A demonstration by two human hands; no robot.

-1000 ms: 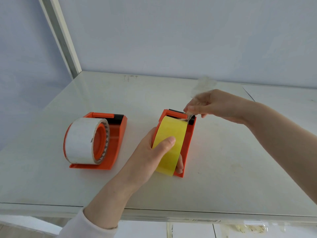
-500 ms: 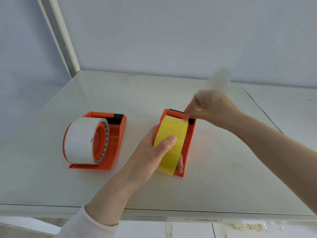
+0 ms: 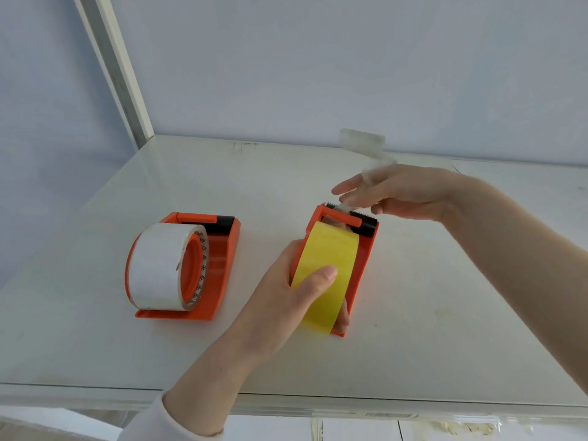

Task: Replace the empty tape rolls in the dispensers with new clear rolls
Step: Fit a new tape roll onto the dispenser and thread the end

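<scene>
The yellow-looking roll sat in the right-hand orange dispenser, near the middle of the white table, its width across the cradle and the dispenser's long axis running away from the person toward the black cutter bar at the far end. The left hand was clamped around the roll and the near side of the dispenser, thumb lying across the top of the tape and a fingertip showing under the near edge, pinning both down. The right hand hovered just beyond and above the cutter, fingers loosely spread rather than pinched; a torn strip of clear tape seemed to cling to the fingertips and curl up behind them, blurred, so I could not tell whether it was gripped or only stuck. A short tag of tape lay over the cutter's teeth, directly beneath those fingers. To my mind the right hand was the nearer one for any further pull, and that would run along the dispenser's length, away from the person. Well apart to the left stood the second dispenser, loaded with a white-looking roll, turned partly side-on. Nothing stood between the two or in the hands' way.
</scene>
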